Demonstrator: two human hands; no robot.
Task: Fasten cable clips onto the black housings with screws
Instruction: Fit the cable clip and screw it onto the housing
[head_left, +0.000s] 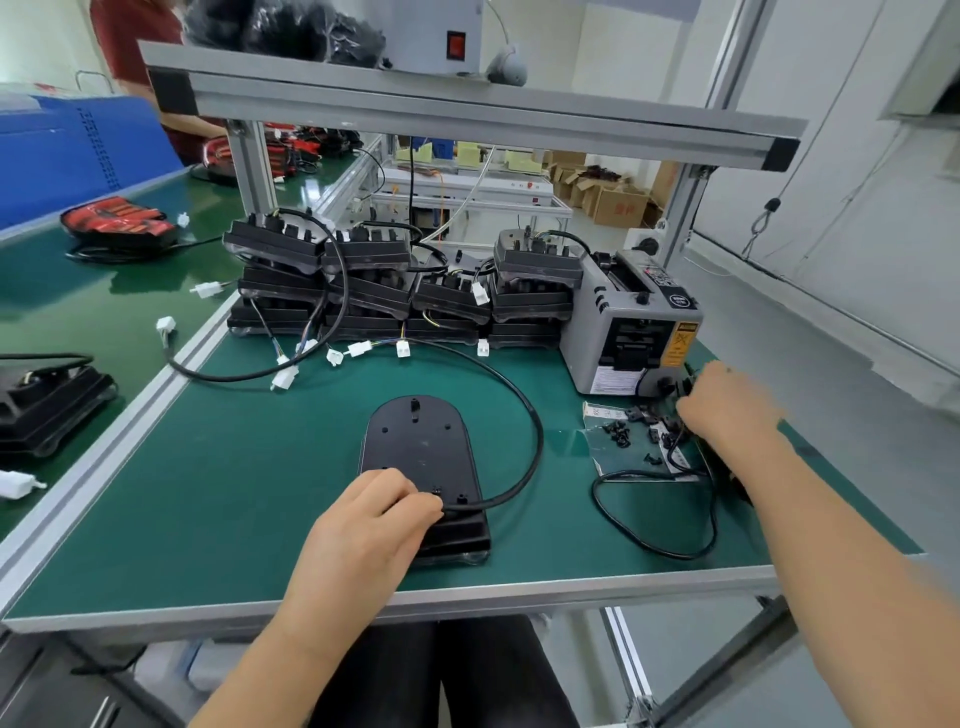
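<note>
A black housing (418, 452) lies flat on the green mat in front of me, rounded end away from me. A black cable (524, 410) runs from its near end in a wide arc to the back. My left hand (374, 514) rests on the housing's near left part, fingers pressing the cable down where it leaves the housing. My right hand (722, 402) is at the right, fingers curled down among small black cable clips (621, 434) scattered on a sheet (602, 457). What its fingertips hold is hidden.
Stacked black housings (405, 286) with cables and white connectors line the back of the bench. A grey tape dispenser (631, 327) stands at the back right. A second black cord (654, 519) loops near the right edge. More housings (47, 402) lie on the left table; a person in red stands at the far left.
</note>
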